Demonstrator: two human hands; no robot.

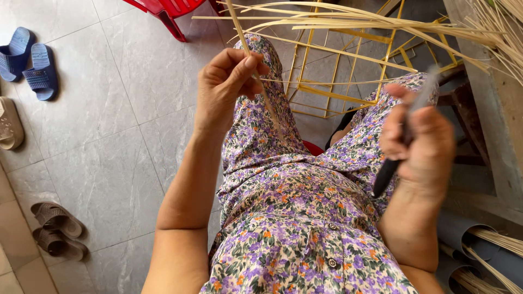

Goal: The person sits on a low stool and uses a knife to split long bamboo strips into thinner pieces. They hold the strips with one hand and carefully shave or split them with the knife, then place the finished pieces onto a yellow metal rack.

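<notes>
The left hand (226,81) is raised over the lap, thumb and fingers pinched shut on a thin bamboo strip (256,71). The strip runs up past the top edge of the view and down behind the fingers toward the left knee, slightly tilted. The right hand (419,141) is curled tight around a knife with a black handle (388,174); the handle sticks out below the fist, and the blade above the thumb is blurred, so its edge and exact length are hard to make out. The two hands are well apart, with the strip on the left side only and the knife not touching it.

Both forearms frame a lap covered by a purple flowered dress (294,218) (small buttons show down its front). Beyond the knees, a yellow frame of thin bars (348,81) lies on the grey tiled floor (114,125), and a sheaf of long pale bamboo strips (381,24) crosses over it toward the upper right. A red plastic chair (166,11) stands at the top edge. On the left of the floor sit a pair of blue slippers (30,62), a beige sandal (8,122) and a pair of brown sandals (57,228). At the lower right, grey tubes (463,231) hold more bundled strips.
</notes>
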